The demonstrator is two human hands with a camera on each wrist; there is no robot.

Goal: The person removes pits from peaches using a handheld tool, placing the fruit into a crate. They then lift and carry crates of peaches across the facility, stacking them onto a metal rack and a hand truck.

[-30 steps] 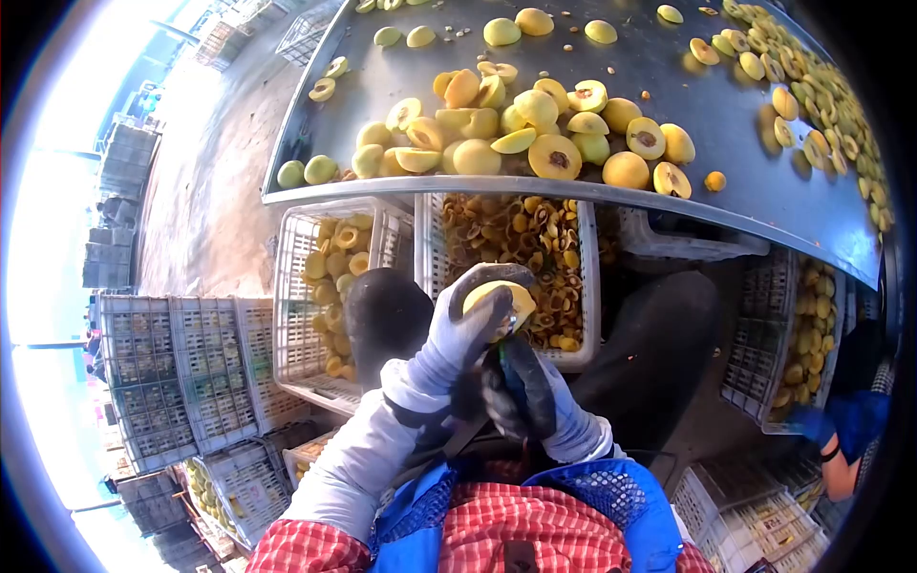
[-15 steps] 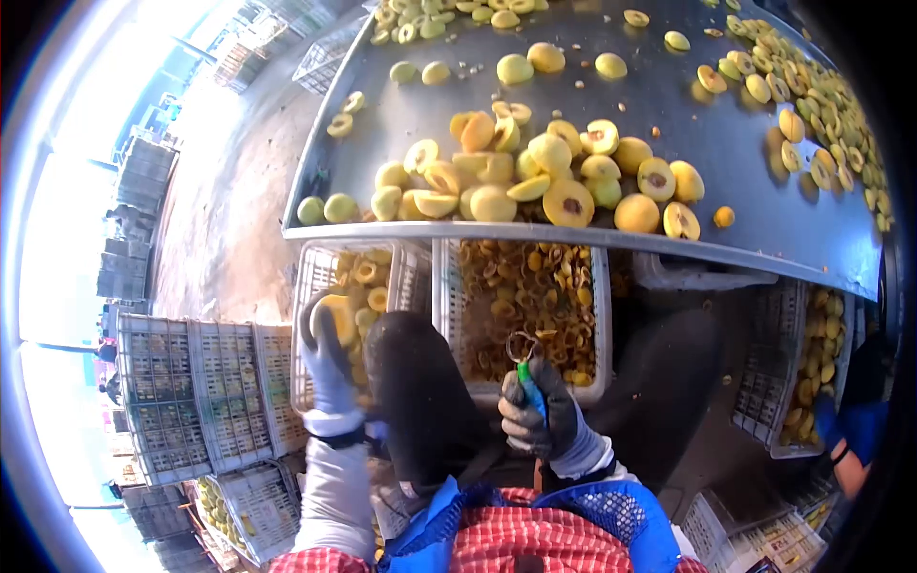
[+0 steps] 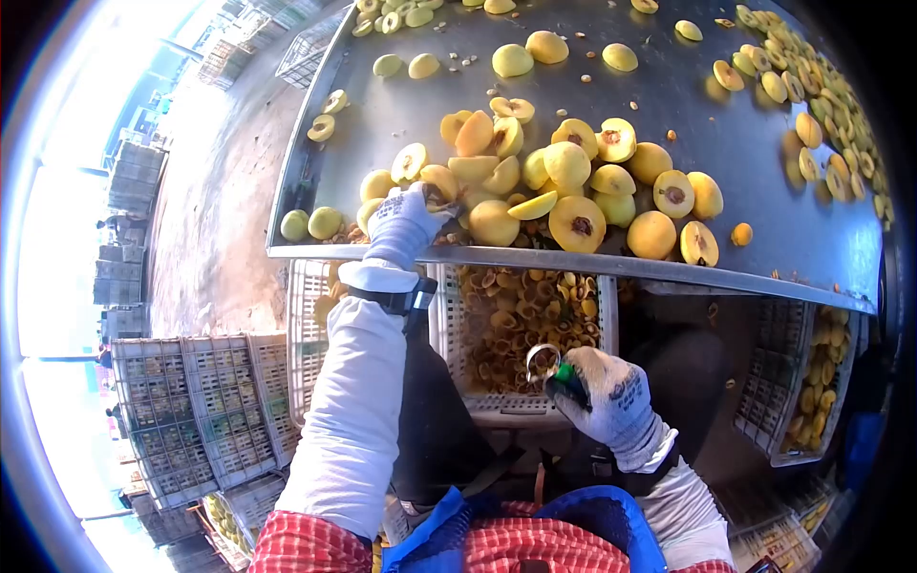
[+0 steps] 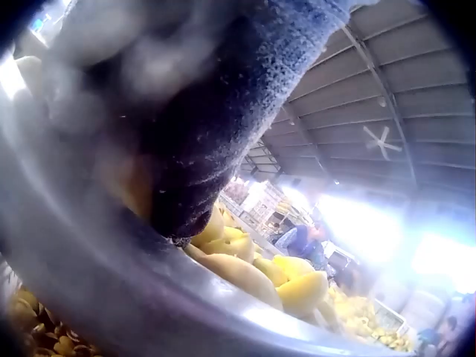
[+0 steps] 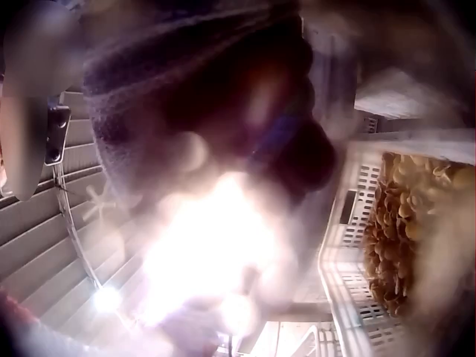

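Observation:
My left hand, in a glove with dark fingers, reaches over the metal table's front edge into a pile of halved yellow peaches. Its fingers curl over a peach half whose cut side looks brown. In the left wrist view, the dark fingertips come down beside other peach halves. My gloved right hand grips the green handle of a pitting knife, its looped metal blade pointing left above a crate. Glare and blur hide most of the right hand's grip in the right wrist view.
Below the table, a white crate holds peach scraps, and another crate stands left of it. More peach halves cover the table's far right. Stacked crates stand at left; a filled crate is at right.
The left hand carried a peach half to the left crate, then moved up, without it, to the pile on the table. The right hand has shifted right, still holding the pitting knife.

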